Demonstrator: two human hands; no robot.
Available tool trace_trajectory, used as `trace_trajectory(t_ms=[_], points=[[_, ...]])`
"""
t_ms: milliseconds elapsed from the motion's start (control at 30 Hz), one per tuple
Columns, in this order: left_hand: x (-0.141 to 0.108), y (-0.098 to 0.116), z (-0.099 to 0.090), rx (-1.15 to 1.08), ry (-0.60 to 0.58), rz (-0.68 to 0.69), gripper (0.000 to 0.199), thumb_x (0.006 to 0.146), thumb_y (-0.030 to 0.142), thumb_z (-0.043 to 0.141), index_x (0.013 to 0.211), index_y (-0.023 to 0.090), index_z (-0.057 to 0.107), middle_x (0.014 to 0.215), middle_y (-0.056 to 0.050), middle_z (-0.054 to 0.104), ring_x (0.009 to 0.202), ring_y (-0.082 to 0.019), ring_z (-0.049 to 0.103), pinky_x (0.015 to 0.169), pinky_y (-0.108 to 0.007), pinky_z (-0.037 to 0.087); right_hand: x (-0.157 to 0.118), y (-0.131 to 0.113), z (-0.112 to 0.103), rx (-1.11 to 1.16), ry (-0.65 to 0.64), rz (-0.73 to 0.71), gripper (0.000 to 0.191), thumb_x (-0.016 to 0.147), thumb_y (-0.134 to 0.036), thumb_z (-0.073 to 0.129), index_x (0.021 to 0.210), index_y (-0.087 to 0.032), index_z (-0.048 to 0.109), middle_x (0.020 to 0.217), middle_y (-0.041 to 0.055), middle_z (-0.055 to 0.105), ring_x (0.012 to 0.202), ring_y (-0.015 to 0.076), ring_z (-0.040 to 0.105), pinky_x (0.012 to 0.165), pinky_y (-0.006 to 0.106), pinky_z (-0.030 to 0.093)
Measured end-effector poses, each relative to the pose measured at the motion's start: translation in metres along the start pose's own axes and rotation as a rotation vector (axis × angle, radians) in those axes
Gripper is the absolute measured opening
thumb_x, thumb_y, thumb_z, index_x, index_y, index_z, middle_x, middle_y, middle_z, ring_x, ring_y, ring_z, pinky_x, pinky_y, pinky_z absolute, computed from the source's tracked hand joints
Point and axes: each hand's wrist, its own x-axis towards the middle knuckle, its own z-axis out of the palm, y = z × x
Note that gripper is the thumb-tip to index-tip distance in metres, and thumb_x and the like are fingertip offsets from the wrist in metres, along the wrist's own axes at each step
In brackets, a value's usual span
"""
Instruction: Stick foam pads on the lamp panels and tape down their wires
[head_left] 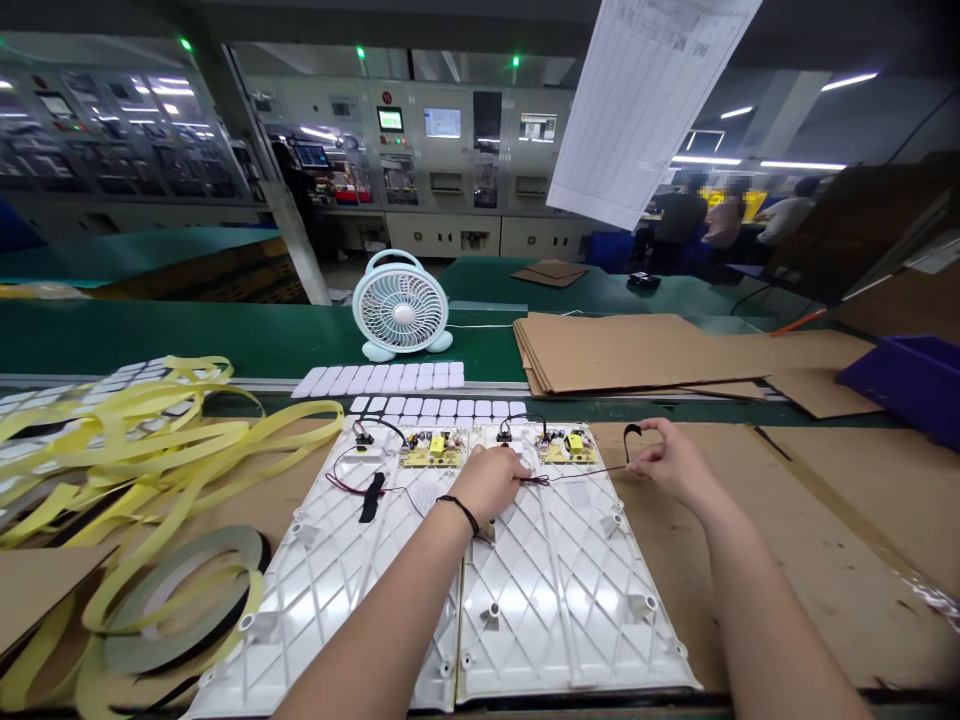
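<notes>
Two white ribbed plastic panels (555,620) lie side by side, each with a small circuit board (433,450) near its far edge. My left hand (491,482) is closed on a thin dark wire (574,475) over the right panel. Right of that panel, my right hand (664,460) pinches a short curled strip of black tape (630,440), close to the wire's far end. On the left panel, a piece of black tape (371,498) lies near a loop of wire.
Tangled yellow tape liner (176,440) and a tape roll (255,550) lie left. Beyond the panels are white pads (382,378), a small fan (402,308) and stacked cardboard (637,350). A blue bin (907,385) stands right. A paper sheet (645,100) hangs above; people are in the background.
</notes>
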Motion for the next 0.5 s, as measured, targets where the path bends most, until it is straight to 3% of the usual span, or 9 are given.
trace_trajectory(t_ms=[167, 267, 367, 500], points=[[0.001, 0.0, -0.001, 0.031, -0.024, -0.051, 0.028, 0.076, 0.011, 0.053, 0.084, 0.027, 0.074, 0.088, 0.001, 0.074, 0.087, -0.017, 0.063, 0.087, -0.029, 0.043, 0.002, 0.012, 0.004, -0.178, -0.036, 0.001, 0.052, 0.062, -0.032, 0.069, 0.109, -0.021, 0.051, 0.068, 0.0034, 0.068, 0.069, 0.0243, 0.067, 0.068, 0.038, 0.05], [0.0, 0.004, -0.003, 0.032, -0.036, -0.051, 0.026, 0.073, 0.01, 0.054, 0.081, 0.026, 0.074, 0.085, 0.001, 0.074, 0.084, -0.017, 0.064, 0.09, -0.032, 0.041, 0.0, 0.008, 0.0, -0.311, 0.027, -0.038, 0.069, 0.065, -0.047, 0.069, 0.125, -0.021, 0.048, 0.106, 0.0137, 0.064, 0.089, 0.0294, 0.065, 0.074, 0.041, 0.05], [-0.001, 0.006, -0.003, 0.035, -0.043, -0.054, 0.024, 0.073, 0.011, 0.054, 0.078, 0.025, 0.073, 0.083, 0.001, 0.074, 0.082, -0.018, 0.064, 0.093, -0.038, 0.038, -0.006, -0.015, -0.003, -0.333, 0.101, -0.146, 0.074, 0.068, -0.053, 0.067, 0.132, -0.025, 0.044, 0.132, 0.0143, 0.048, 0.113, 0.0337, 0.053, 0.085, 0.045, 0.047], [-0.002, 0.006, -0.002, 0.006, -0.012, -0.079, 0.025, 0.073, 0.011, 0.053, 0.087, 0.025, 0.068, 0.08, 0.002, 0.073, 0.081, -0.018, 0.064, 0.09, -0.039, 0.038, -0.022, -0.071, -0.003, -0.203, 0.044, -0.33, 0.06, 0.066, -0.054, 0.071, 0.117, -0.026, 0.056, 0.124, 0.0094, 0.056, 0.113, 0.0302, 0.052, 0.092, 0.043, 0.044]])
